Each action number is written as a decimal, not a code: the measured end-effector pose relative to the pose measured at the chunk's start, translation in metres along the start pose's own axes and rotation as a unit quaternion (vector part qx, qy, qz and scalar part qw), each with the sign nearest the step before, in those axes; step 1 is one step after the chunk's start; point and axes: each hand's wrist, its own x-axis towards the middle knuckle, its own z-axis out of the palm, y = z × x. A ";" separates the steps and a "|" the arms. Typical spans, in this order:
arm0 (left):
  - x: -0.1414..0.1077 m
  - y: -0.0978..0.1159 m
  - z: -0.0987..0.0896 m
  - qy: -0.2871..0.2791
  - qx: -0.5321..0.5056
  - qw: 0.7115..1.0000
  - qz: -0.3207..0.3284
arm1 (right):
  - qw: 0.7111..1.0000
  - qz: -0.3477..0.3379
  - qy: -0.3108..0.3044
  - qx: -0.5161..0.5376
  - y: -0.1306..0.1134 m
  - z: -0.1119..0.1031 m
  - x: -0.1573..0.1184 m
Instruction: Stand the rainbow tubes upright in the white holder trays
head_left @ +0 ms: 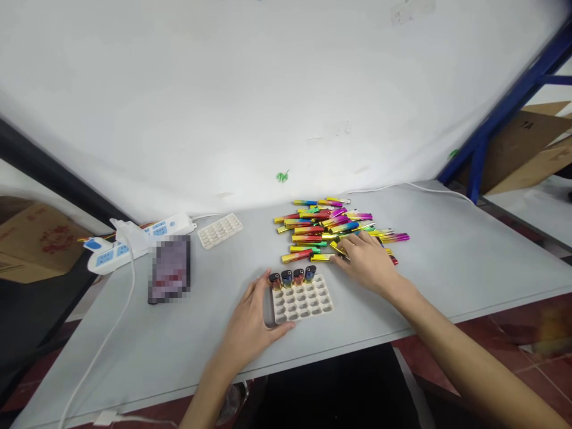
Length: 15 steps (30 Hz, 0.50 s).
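A pale tray (304, 307) with rows of oval slots lies on the grey table. Several lighters (286, 278) stand upright in its back row, towards the left. My left hand (254, 319) rests against the tray's left side, fingers and thumb spread around its corners. Behind and to the right is a loose pile of shiny multicoloured lighters (308, 230), lying flat. At the pile's front right, my right hand (364, 259) has its fingers closed on a yellow metallic lighter (338, 248), partly hidden by the fingers.
A second pale tray (220, 231) lies by the wall. At the left are a white power strip (143, 241) with cables and a dark, pixelated object (170, 269). Cardboard boxes (522, 143) stand beyond the blue frame (480, 161) at the right.
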 end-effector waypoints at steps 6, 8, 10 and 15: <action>0.000 -0.002 0.002 -0.002 0.010 1.000 -0.001 | 0.997 -0.056 -0.030 0.044 0.007 0.003 -0.007; 0.000 -0.002 0.002 -0.008 0.013 1.000 -0.004 | 0.990 -0.053 -0.019 0.125 0.005 -0.003 -0.009; 0.000 -0.002 0.002 -0.012 0.014 1.000 -0.006 | 0.971 -0.030 -0.011 0.238 0.001 -0.011 -0.010; 0.000 -0.002 0.002 -0.005 0.013 1.000 -0.004 | 0.905 0.014 -0.070 0.420 -0.015 -0.020 -0.009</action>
